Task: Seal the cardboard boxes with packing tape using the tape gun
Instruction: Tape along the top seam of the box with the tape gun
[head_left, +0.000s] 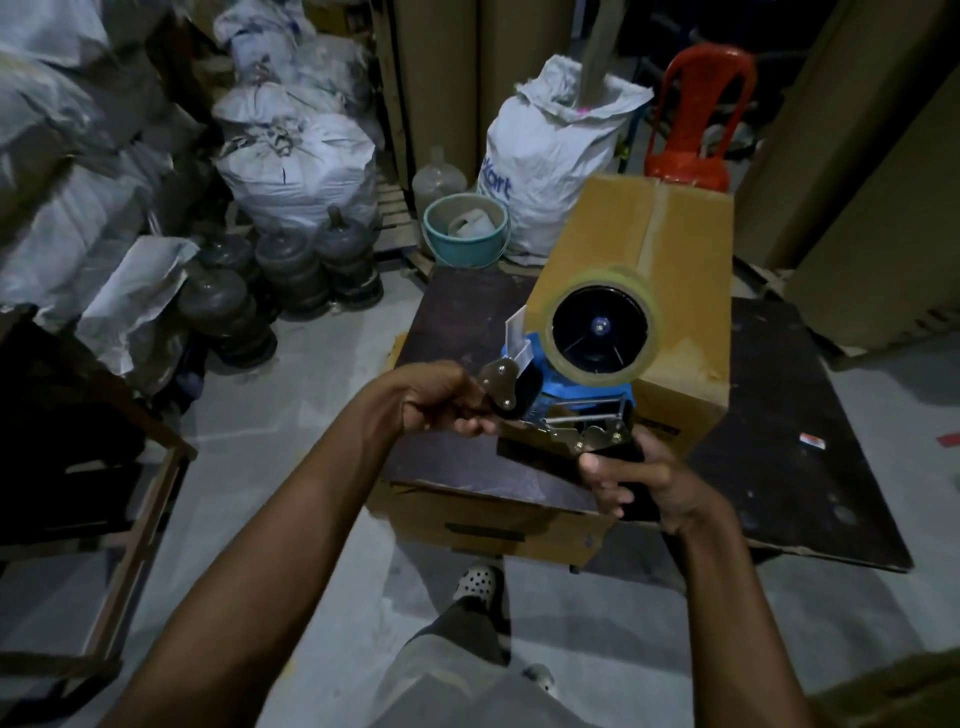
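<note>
Head view: blue tape gun (566, 387), glossy round roll (655, 332), left hand (436, 400) tight around metal nose (501, 382), right hand (647, 486) around handle (626, 456).

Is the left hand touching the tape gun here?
Touching. The head view shows the left hand pinching the metal roller end of the tape gun, with no gap visible between them.

Entry 1: white woven sack (550, 156), standing behind the cardboard box (623, 234). You can read blue lettering, "kart"; its first letters are hidden in a fold. Nothing else is legible to you in this dim light.
</note>
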